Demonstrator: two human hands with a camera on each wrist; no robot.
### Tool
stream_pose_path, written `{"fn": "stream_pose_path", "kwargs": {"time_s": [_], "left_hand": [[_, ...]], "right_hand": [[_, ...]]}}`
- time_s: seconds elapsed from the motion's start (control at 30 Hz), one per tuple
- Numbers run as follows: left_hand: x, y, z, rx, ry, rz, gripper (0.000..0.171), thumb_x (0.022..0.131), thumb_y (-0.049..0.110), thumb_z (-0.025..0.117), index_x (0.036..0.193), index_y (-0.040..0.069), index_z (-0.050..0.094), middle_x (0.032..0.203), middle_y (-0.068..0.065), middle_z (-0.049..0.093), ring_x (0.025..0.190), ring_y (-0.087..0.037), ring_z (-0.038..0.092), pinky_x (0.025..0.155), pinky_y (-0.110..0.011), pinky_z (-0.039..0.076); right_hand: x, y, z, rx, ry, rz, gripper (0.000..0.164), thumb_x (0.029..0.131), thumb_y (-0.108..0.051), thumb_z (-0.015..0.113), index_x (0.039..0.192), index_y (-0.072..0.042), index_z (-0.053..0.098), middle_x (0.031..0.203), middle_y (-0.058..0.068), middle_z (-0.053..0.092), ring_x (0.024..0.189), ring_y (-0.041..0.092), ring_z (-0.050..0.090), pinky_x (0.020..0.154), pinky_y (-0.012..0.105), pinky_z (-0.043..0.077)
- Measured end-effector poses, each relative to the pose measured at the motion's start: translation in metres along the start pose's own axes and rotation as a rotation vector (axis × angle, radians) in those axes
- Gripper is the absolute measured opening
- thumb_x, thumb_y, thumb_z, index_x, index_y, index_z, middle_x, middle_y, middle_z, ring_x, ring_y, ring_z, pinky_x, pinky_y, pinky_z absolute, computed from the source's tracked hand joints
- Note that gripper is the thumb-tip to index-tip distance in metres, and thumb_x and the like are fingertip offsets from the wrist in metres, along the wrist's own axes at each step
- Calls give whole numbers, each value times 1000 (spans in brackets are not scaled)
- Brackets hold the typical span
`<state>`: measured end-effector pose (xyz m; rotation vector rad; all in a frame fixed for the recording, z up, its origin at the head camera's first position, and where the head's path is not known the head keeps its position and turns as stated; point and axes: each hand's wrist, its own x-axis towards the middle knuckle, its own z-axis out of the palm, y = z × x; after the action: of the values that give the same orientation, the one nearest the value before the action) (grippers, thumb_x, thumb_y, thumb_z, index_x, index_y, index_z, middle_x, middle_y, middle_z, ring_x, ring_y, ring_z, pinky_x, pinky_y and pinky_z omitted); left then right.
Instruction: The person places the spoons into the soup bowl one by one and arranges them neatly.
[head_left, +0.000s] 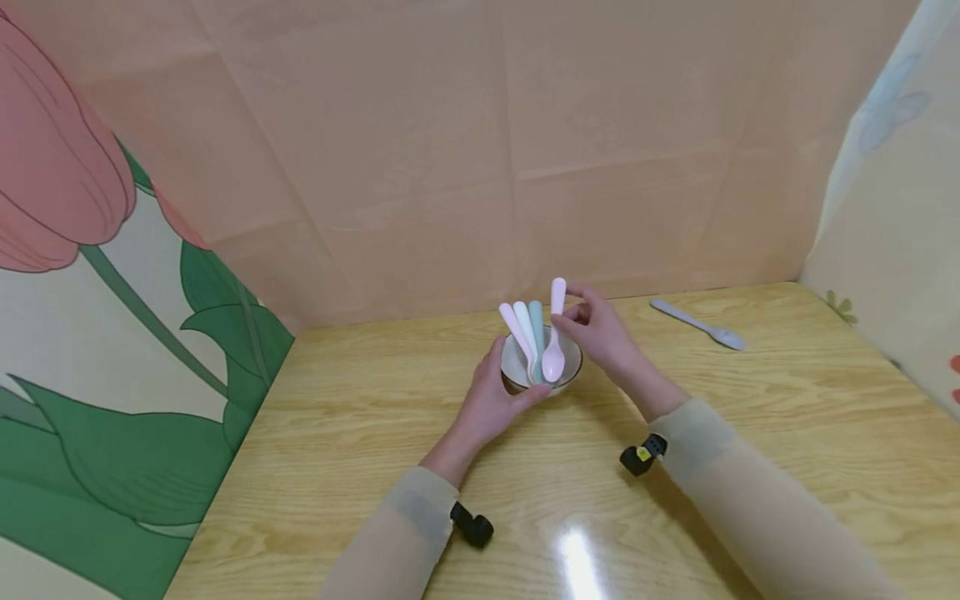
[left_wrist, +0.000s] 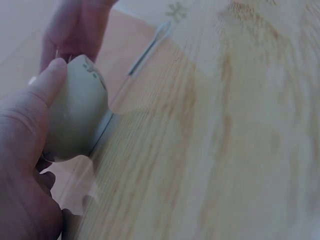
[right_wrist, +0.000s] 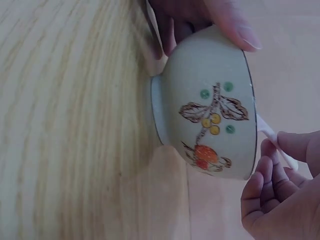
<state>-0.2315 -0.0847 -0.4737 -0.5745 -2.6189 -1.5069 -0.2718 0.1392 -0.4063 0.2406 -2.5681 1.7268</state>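
While the wood-grain desk (head_left: 360, 433) stretches before us, we steady a painted bowl (right_wrist: 210, 110) near its back edge, our left grip (head_left: 491, 400) curled around the side. Our right grip (head_left: 603, 337) pinches a pink spoon (head_left: 553, 362) by the handle, its head within the bowl, beside a teal spoon (head_left: 536, 325), a white spoon (head_left: 526, 325) and another pink one (head_left: 513, 323). A grey spoon (head_left: 693, 322) lies to our right.

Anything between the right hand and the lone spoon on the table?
Nothing visible; only tabletop lies between the right hand and the lone spoon. That hand holds a pink spoon at the bowl, though.
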Motion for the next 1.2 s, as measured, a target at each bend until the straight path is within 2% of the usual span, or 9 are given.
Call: {"fn": "stream_pose_path", "kwargs": {"time_s": [0.43, 0.73, 1.0, 1.2], "left_hand": [[-2, 5, -1, 12, 5, 1, 99, 96, 43, 89, 171, 17, 31, 160, -10, 53, 145, -29, 50, 120, -56, 40], [-2, 5, 0, 5, 9, 3, 98, 96, 42, 89, 171, 17, 32, 160, -9, 54, 144, -30, 51, 119, -57, 41], [-1, 1, 1, 3, 2, -1, 99, 95, 43, 90, 171, 19, 31, 160, -6, 54, 143, -25, 52, 119, -53, 42], [0, -1, 1, -8, -6, 12, 99, 95, 44, 89, 172, 20, 31, 159, -3, 54, 143, -22, 54, 119, -51, 43]], "right_hand": [[2, 7, 9, -39, -1, 29, 61, 112, -18, 69, 166, -6, 43, 113, 17, 71, 102, 26, 61, 84, 33, 50], [2, 8, 12, -58, -4, 24, 62, 111, -17, 70, 165, -5, 43, 113, 19, 71, 99, 28, 60, 80, 32, 49], [1, 10, 13, -72, -3, 22, 63, 111, -18, 70, 166, -5, 43, 112, 19, 71, 94, 26, 58, 73, 29, 47], [1, 10, 15, -82, 0, 33, 65, 110, -19, 71, 167, -7, 41, 114, 18, 71, 94, 26, 59, 73, 31, 48]]}}
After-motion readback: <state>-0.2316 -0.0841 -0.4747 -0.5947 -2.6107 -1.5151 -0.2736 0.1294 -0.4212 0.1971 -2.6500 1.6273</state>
